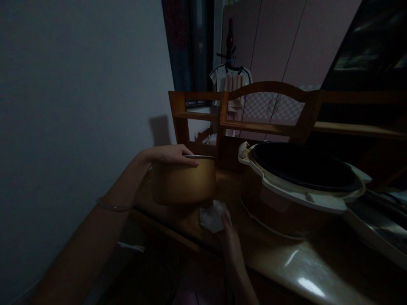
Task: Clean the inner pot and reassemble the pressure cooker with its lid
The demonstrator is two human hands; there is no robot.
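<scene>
The scene is dim. My left hand (171, 154) grips the rim of a gold-coloured inner pot (184, 182) and holds it slightly above the wooden tabletop (229, 186). My right hand (230, 237) holds a crumpled white cloth or tissue (212, 215) just under the pot's lower right side. To the right stands an open rice cooker (295, 190) with a white rim and a dark cavity.
A wooden shelf rack (254, 123) stands behind the pot and cooker. The cooker's lid (378, 224) lies open at the far right. A grey wall is on the left. Clothes hang on a stand (232, 80) in the background. The table's glossy front edge (299, 271) runs diagonally.
</scene>
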